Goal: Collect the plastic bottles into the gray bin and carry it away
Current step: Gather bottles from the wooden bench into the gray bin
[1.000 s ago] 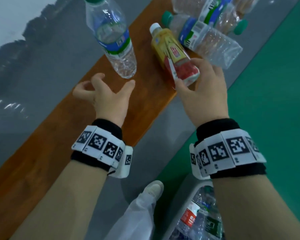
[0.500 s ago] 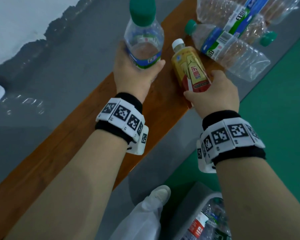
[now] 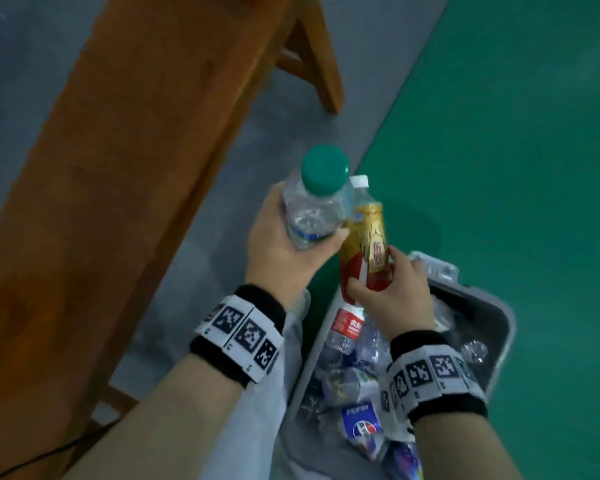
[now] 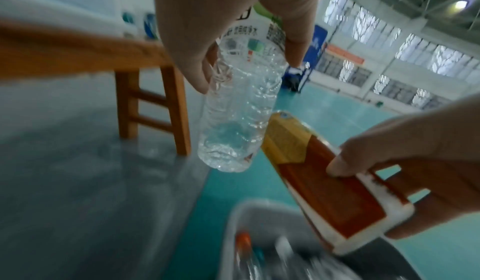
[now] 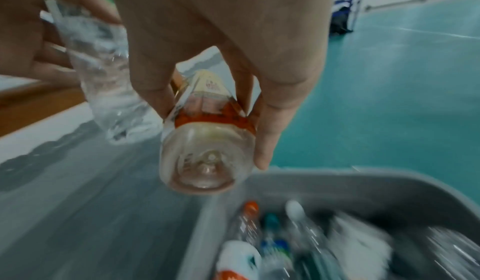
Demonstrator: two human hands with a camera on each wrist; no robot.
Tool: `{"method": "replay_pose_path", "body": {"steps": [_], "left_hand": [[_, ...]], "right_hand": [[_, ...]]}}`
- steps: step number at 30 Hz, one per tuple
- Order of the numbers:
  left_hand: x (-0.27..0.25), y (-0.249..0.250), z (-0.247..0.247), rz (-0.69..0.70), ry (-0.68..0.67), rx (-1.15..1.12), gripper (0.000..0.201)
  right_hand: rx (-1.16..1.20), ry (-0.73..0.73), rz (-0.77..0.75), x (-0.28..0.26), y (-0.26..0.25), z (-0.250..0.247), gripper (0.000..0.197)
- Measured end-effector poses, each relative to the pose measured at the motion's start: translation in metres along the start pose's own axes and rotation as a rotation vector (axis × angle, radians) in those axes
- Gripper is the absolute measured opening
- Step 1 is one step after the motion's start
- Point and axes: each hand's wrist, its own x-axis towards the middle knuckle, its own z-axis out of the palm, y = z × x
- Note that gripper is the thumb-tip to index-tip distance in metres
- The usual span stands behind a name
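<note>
My left hand [image 3: 284, 244] grips a clear water bottle [image 3: 312, 209] with a green cap, held upright in the air beside the bin's left edge. My right hand [image 3: 388, 292] holds a yellow and red drink bottle [image 3: 366, 247] with a white cap, just above the gray bin [image 3: 499, 341]. The two bottles touch near their tops. In the left wrist view the clear bottle [image 4: 239, 111] hangs from my fingers with the yellow bottle [image 4: 327, 183] to its right. The right wrist view shows the yellow bottle's base [image 5: 207, 161] over the bin [image 5: 363, 190].
The bin holds several crushed plastic bottles [image 3: 357, 379]. A wooden bench [image 3: 118, 174] runs along the left, one leg [image 3: 316, 60] at the top. Gray floor lies under the bench, green court floor [image 3: 499, 133] to the right. A white-clad leg [image 3: 253, 410] stands beside the bin.
Both hands lifted their bottles off the bench and swung them back and down over the bin. The view has tilted down, so the bench bottles are out of sight.
</note>
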Motion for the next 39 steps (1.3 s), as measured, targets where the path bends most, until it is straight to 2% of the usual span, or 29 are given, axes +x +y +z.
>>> {"method": "replay_pose_path", "body": {"steps": [4,8,12,15,18,20,22,26,29,33,37,39], "left_hand": [[-0.076,-0.050,0.067,-0.204,-0.200,0.120,0.056],[-0.131,-0.097,0.119,-0.318,-0.299,0.235,0.054],[-0.172,-0.134,0.167,-0.336,-0.402,0.341,0.051],[-0.198,-0.158,0.197,-0.408,-0.498,0.381,0.062],[-0.214,-0.190,0.223,-0.498,-0.610,0.509,0.065],[-0.215,-0.209,0.232,-0.581,-0.657,0.614,0.068],[-0.213,-0.222,0.237,-0.641,-0.690,0.701,0.069],[-0.207,-0.224,0.234,-0.567,-0.792,0.889,0.070],[-0.206,-0.217,0.233,-0.485,-0.840,1.018,0.072],[-0.198,-0.219,0.236,-0.548,-0.831,1.105,0.077],[-0.195,-0.216,0.239,-0.580,-0.839,1.152,0.080],[-0.194,-0.215,0.238,-0.572,-0.882,1.154,0.085]], "right_hand": [[0.096,-0.042,0.246,-0.046,0.111,-0.010,0.071],[0.168,-0.006,0.392,-0.072,0.192,-0.006,0.068],[0.209,0.011,0.487,-0.083,0.253,0.007,0.069],[0.239,0.015,0.521,-0.085,0.286,0.024,0.067],[0.268,0.028,0.557,-0.087,0.313,0.048,0.064],[0.279,0.019,0.558,-0.087,0.326,0.062,0.060],[0.283,-0.032,0.554,-0.089,0.339,0.074,0.064],[0.286,-0.071,0.557,-0.092,0.342,0.084,0.078],[0.272,-0.061,0.562,-0.087,0.342,0.088,0.079],[0.163,-0.062,0.547,-0.073,0.339,0.095,0.078],[0.164,-0.039,0.635,-0.061,0.335,0.100,0.072],[0.219,-0.018,0.699,-0.058,0.334,0.098,0.062]]}}
